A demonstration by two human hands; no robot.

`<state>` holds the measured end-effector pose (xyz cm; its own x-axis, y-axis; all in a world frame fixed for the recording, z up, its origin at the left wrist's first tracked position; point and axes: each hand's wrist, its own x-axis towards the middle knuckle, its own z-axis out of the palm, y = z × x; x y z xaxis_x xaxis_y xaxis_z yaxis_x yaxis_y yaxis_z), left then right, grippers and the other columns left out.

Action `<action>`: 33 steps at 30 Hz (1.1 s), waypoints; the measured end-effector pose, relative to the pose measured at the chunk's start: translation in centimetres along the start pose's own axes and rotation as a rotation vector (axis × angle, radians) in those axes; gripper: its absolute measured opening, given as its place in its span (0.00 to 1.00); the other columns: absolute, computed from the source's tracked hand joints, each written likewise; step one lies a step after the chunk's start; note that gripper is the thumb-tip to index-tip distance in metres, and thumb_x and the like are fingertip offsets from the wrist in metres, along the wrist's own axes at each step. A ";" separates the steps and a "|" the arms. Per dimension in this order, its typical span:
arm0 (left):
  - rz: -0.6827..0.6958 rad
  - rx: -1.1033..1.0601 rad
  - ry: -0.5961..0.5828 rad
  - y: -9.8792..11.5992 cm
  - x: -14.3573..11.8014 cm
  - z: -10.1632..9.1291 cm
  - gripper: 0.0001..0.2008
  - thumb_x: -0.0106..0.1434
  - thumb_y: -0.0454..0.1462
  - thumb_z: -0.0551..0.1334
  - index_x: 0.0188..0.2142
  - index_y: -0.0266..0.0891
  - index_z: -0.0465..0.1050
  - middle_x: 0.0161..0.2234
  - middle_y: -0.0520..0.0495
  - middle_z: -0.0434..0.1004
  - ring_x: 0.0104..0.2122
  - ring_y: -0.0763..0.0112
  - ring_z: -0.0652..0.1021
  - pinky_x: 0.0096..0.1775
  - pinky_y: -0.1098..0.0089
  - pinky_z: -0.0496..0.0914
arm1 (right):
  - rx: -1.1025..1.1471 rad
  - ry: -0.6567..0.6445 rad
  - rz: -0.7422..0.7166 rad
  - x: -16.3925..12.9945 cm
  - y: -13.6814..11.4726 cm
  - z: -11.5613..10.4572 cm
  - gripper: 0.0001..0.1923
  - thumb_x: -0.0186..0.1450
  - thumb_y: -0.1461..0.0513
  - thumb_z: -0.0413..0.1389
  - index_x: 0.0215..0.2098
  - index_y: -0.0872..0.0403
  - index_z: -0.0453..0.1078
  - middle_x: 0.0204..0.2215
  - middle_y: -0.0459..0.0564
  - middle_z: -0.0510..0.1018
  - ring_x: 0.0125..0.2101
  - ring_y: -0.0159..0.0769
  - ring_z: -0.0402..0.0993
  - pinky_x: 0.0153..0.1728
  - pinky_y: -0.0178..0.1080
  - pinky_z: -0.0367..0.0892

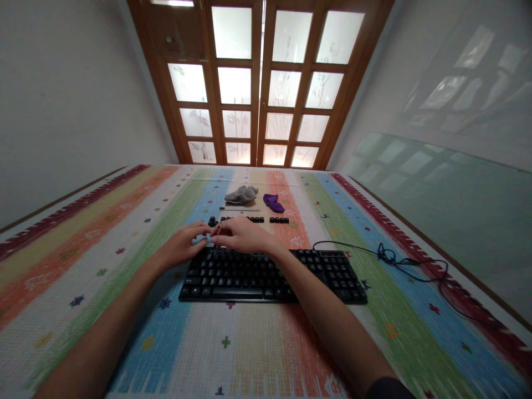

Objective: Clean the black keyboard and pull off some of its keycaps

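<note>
A black keyboard [249,275] lies flat on the striped tablecloth in front of me. Above its upper left corner, my left hand [187,242] and my right hand [243,235] meet at the fingertips. The fingers of both are pinched together, and whatever they hold is too small or hidden to make out. My right forearm crosses over the keyboard's right part. Just beyond the hands, loose black keycaps [279,220] lie in a row, partly hidden by my right hand. The keyboard's top left row is also covered by the hands.
Past the keycaps lies a thin stick-like tool [241,209], with a grey cloth [241,195] and a purple cloth [273,203] behind it. A black cable [399,259] runs from the keyboard, loosely tangled, across the right side of the tablecloth [124,249].
</note>
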<state>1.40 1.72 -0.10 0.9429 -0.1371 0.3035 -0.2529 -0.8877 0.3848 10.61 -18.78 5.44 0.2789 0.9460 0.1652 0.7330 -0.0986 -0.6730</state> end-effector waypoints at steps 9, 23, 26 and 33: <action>-0.034 -0.161 -0.036 -0.1 -1.6 0.3 0.10 0.60 0.41 0.59 0.32 0.40 0.77 0.32 0.49 0.79 0.30 0.68 0.76 0.35 0.69 0.72 | -0.062 -0.039 0.037 0.3 -0.2 0.9 0.09 0.70 0.63 0.56 0.42 0.59 0.78 0.26 0.46 0.79 0.30 0.32 0.74 0.35 0.33 0.61; -0.077 -0.230 -0.082 -0.5 -1.9 1.1 0.12 0.60 0.43 0.60 0.36 0.42 0.80 0.40 0.46 0.82 0.42 0.60 0.79 0.44 0.62 0.74 | 0.062 0.038 0.103 0.7 0.8 2.2 0.11 0.70 0.60 0.55 0.38 0.59 0.77 0.27 0.49 0.80 0.30 0.32 0.74 0.33 0.33 0.60; -0.084 -0.226 -0.095 -0.5 -1.8 1.0 0.11 0.60 0.43 0.59 0.34 0.42 0.79 0.38 0.47 0.81 0.40 0.61 0.79 0.43 0.63 0.73 | 0.054 0.040 0.089 0.7 0.8 2.4 0.12 0.70 0.59 0.55 0.38 0.60 0.76 0.26 0.49 0.80 0.30 0.33 0.74 0.33 0.33 0.60; -0.039 -0.241 -0.096 -0.2 -1.5 0.4 0.12 0.62 0.44 0.58 0.30 0.41 0.75 0.34 0.49 0.79 0.34 0.66 0.77 0.40 0.67 0.71 | 0.025 -0.025 0.052 0.7 0.6 2.7 0.10 0.70 0.63 0.54 0.40 0.60 0.76 0.27 0.49 0.80 0.29 0.32 0.75 0.34 0.34 0.61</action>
<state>0.13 1.92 -0.94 0.9664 -0.1557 0.2045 -0.2490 -0.7646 0.5945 9.54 -17.30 3.19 0.2998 0.9474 0.1117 0.7022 -0.1399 -0.6981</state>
